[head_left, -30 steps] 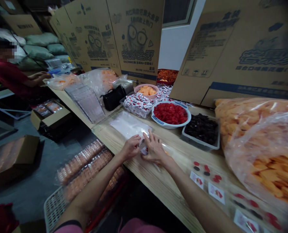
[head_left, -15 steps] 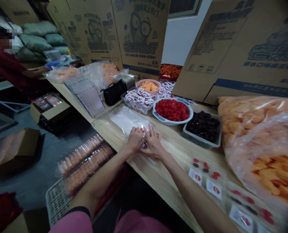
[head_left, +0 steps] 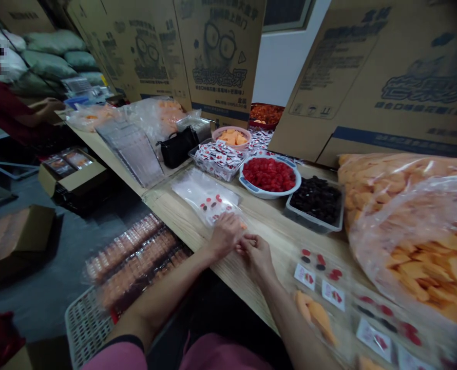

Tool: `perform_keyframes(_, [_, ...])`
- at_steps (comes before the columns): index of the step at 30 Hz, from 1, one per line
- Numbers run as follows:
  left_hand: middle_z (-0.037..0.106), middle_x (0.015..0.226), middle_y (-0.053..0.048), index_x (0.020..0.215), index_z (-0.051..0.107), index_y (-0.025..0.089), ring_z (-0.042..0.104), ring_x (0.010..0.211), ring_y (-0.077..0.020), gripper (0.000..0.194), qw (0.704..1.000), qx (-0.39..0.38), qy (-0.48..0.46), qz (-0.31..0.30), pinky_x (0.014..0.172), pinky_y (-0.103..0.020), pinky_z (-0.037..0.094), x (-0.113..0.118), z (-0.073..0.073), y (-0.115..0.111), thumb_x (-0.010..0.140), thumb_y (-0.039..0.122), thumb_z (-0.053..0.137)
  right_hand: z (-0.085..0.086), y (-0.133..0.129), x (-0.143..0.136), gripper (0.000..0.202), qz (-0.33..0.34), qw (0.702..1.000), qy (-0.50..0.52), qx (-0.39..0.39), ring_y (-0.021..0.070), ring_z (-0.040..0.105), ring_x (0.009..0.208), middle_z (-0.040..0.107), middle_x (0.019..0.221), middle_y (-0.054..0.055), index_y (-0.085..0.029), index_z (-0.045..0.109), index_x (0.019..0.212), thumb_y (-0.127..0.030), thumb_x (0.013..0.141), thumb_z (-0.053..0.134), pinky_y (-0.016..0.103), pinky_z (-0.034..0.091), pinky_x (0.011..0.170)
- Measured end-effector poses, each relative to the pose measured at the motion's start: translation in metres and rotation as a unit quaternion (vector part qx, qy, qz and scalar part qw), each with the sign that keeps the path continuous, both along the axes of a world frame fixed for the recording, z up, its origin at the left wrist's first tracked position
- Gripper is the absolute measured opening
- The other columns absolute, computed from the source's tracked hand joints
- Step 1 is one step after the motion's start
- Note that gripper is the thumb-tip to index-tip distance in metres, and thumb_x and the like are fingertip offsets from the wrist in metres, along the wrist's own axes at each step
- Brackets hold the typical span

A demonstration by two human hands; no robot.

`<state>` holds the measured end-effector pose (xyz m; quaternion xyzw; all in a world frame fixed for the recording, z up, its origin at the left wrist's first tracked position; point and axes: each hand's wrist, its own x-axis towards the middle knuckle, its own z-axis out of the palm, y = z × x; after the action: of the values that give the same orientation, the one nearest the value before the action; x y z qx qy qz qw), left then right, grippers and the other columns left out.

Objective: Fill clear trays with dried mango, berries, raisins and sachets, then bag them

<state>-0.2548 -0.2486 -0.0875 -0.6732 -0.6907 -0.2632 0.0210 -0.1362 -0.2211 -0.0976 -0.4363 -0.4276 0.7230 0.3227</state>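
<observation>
A clear plastic pack with small red and dark pieces lies on a stack of clear, whitish plastic sheets. My left hand is closed over the near end of this pack, covering most of that end. A bit of orange shows beside its fingers. Just to the right, my right hand has thumb and fingers pinched together close to the left fingertips; what they hold is hidden. More clear packs with red and dark pieces and small printed sachets lie by my right forearm, one with orange pieces.
Behind the hands stand a bowl of red pieces, a tub of dark pieces and a tub of sachets. A large bag of orange pieces is at right. A co-worker is at far left.
My hands have shifted toward me, uncovering the red and dark pieces in the pack. My right hand has gone from spread fingers to a pinch. Orange pieces now show beside my right forearm.
</observation>
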Motion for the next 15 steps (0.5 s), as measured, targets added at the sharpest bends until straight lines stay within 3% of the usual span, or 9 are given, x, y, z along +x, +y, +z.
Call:
perform_keyframes(4, [0.065,0.097,-0.012,0.087,0.057,0.015,0.059,0.097,-0.0234,0.020,0.996,0.034,-0.034,-0.078,0.092,-0.043,0.047,0.027,0.009,-0.014,0.086,0.011,0.037,0.007,-0.013,-0.010,0.025,-0.060,0.996,0.073,-0.001,0.0125,0.054,0.057,0.058,0.061,-0.004,-0.018,0.054,0.069,-0.031,0.053,0.068,0.024,0.044,0.054])
perform_keyframes(9, [0.066,0.106,-0.014,0.097,0.057,0.013,0.060,0.107,-0.0215,0.022,0.975,0.086,-0.080,-0.188,0.098,-0.040,0.046,0.044,0.018,-0.028,0.085,0.009,0.039,0.013,-0.036,0.008,0.024,-0.126,0.985,0.116,-0.028,0.0145,0.057,0.067,0.061,0.071,-0.003,-0.019,0.056,0.074,-0.030,0.055,0.066,0.025,0.047,0.060])
perform_keyframes(12, [0.067,0.108,-0.014,0.103,0.057,0.012,0.059,0.110,-0.0204,0.025,0.954,0.065,-0.128,-0.263,0.102,-0.038,0.043,0.045,0.016,-0.037,0.085,0.010,0.040,0.009,-0.057,0.015,0.032,-0.183,0.971,0.135,-0.071,0.0147,0.058,0.072,0.063,0.080,-0.003,-0.021,0.059,0.086,-0.028,0.056,0.068,0.024,0.047,0.062])
perform_keyframes(15, [0.067,0.111,-0.012,0.108,0.059,0.015,0.060,0.110,-0.0191,0.027,0.938,0.001,-0.186,-0.292,0.101,-0.036,0.045,0.035,0.010,-0.046,0.087,0.012,0.042,0.004,-0.081,0.015,0.033,-0.200,0.962,0.151,-0.103,0.0158,0.059,0.074,0.064,0.084,-0.001,-0.022,0.058,0.087,-0.031,0.058,0.068,0.025,0.048,0.062])
